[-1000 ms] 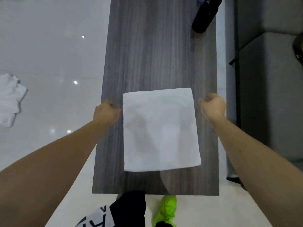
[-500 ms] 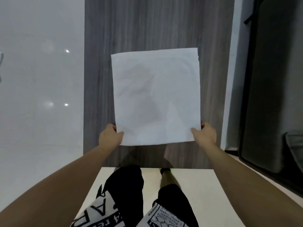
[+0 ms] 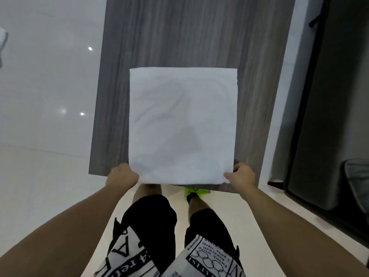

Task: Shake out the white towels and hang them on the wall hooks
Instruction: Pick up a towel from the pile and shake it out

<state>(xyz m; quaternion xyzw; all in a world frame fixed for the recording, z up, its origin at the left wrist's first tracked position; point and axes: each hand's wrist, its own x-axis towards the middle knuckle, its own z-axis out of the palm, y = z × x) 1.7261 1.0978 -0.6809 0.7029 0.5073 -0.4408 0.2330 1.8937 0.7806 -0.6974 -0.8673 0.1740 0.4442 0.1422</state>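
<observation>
The folded white towel (image 3: 182,124) lies flat on the grey wooden table (image 3: 199,37), its near edge overhanging the table's end. The left hand (image 3: 121,175) pinches the near left corner and the right hand (image 3: 240,175) pinches the near right one, fingers curled round the cloth. Lifted by these corners alone (the folds look loose), it could unfold unevenly, slip from one pinch, or drag onto the floor (image 3: 46,96).
</observation>
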